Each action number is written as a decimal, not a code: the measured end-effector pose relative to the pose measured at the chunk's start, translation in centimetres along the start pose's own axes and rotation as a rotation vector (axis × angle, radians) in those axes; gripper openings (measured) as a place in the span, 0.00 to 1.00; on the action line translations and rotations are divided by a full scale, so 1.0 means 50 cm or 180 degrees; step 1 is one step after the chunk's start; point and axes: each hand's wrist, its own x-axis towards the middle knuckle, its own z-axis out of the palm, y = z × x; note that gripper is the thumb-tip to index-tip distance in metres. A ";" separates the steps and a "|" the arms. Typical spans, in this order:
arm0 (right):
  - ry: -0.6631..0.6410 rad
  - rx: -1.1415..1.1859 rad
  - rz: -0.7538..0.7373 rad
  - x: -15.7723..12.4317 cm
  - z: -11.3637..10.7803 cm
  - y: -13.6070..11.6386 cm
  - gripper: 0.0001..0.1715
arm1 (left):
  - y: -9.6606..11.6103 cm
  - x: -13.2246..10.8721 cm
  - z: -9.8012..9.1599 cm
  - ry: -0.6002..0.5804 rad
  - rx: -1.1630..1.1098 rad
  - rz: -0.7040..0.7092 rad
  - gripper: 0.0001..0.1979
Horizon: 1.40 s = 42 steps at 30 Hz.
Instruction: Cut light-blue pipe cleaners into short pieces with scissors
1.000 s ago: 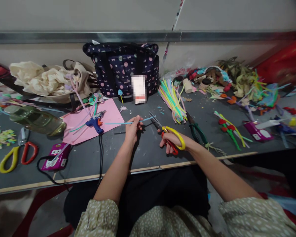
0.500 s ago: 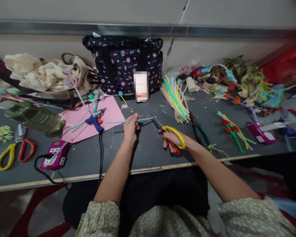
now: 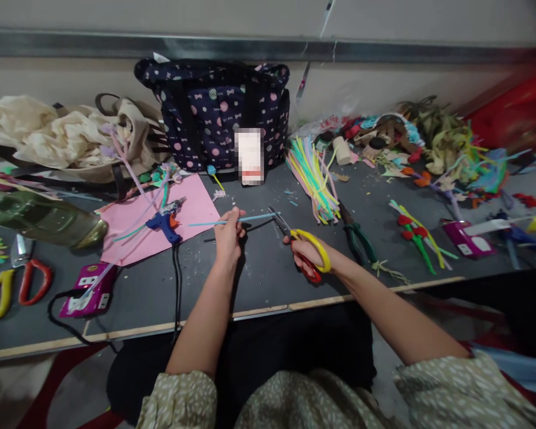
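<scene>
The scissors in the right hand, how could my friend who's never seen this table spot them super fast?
Find the big dark spotted bag, then look down and right to the right hand. It holds the scissors with yellow and red handles. Another such pair lies at the far left, but only these are held, with blades by the light-blue stem.

The stick is light blue; the scissors have yellow and red handles; the bag is navy with pink dots and white bows.
</scene>
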 end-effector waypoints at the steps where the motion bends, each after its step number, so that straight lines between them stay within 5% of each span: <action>1: 0.0003 0.0006 0.0010 -0.002 0.001 -0.003 0.23 | -0.001 0.001 -0.001 0.0005 0.0002 0.0001 0.17; 19: 0.0193 -0.0107 -0.0223 0.015 0.007 0.015 0.14 | -0.008 0.010 -0.007 -0.0046 -0.0035 0.0004 0.17; 31: -0.0042 0.0560 0.0061 -0.023 0.003 0.014 0.33 | 0.007 0.004 -0.002 0.0104 -0.0299 0.0012 0.14; 42: -0.0248 0.0540 -0.0095 -0.044 -0.007 0.007 0.31 | 0.005 0.000 0.000 0.0007 -0.0278 0.0039 0.15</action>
